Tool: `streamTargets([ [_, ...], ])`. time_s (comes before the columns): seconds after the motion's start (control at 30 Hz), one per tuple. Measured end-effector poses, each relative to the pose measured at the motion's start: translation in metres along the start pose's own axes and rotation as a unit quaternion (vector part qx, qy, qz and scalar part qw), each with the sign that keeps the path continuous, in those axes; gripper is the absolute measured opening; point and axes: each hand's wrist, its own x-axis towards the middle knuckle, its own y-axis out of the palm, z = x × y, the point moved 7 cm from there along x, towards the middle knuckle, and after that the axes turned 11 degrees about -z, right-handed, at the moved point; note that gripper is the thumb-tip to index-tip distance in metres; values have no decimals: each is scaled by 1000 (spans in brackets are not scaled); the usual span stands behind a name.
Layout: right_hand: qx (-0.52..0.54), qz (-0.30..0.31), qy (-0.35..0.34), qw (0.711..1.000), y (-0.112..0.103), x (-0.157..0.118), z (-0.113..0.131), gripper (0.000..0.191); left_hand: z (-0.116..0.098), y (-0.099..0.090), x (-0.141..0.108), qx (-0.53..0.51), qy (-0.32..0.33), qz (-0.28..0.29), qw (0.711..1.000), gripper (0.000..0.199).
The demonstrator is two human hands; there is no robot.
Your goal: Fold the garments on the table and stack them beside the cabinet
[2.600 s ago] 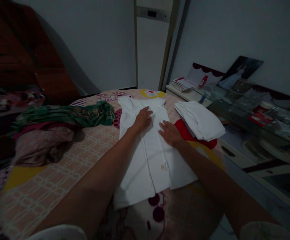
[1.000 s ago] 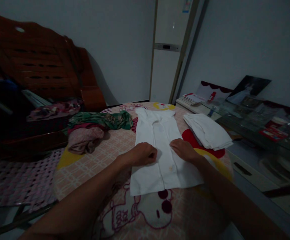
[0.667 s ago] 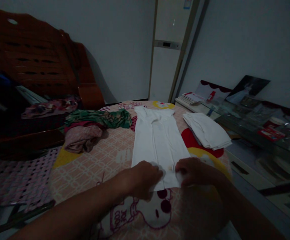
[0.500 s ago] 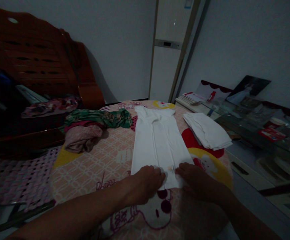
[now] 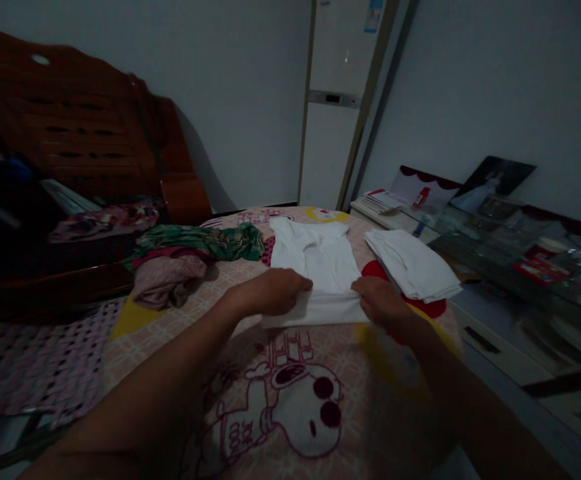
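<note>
A white shirt (image 5: 315,260) lies on the round table, its near end folded over toward the far side. My left hand (image 5: 284,291) is closed on the left part of the folded edge. At the right part of that same edge, my right hand (image 5: 377,299) pinches the cloth. The fold forms a flat band between and below both hands. To the right lies a folded white garment (image 5: 413,265). A crumpled heap of clothes, with a green plaid piece (image 5: 205,241) and a pinkish piece (image 5: 167,277), rests on the left.
A patterned tablecloth (image 5: 250,433) with a cartoon dog covers the table. Left are a wooden chair (image 5: 80,133) and a woven seat (image 5: 35,360). A glass-topped cabinet (image 5: 490,247) with boxes and papers stands right. A tall white air conditioner (image 5: 330,147) is in the corner.
Both hands have moved away from me, carrying the shirt's near edge up and over. The shirt is now shorter, and more of the cartoon dog shows on the tablecloth.
</note>
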Motion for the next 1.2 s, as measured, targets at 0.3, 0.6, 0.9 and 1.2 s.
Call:
streamTargets([
  [0.3, 31, -55, -12, 998, 21, 31, -2, 30, 23, 4, 4, -8, -34, -103, 994, 37],
  [0.6, -41, 54, -23, 997, 53, 17, 21, 30, 5, 59, -2, 41, -40, -49, 997, 23],
  [0.9, 264, 197, -31, 944, 21, -3, 44, 19, -18, 20, -37, -191, 100, 84, 973, 36],
  [1.2, 471, 457, 2, 755, 45, -39, 79, 21, -40, 52, -49, -441, 89, 292, 844, 11],
])
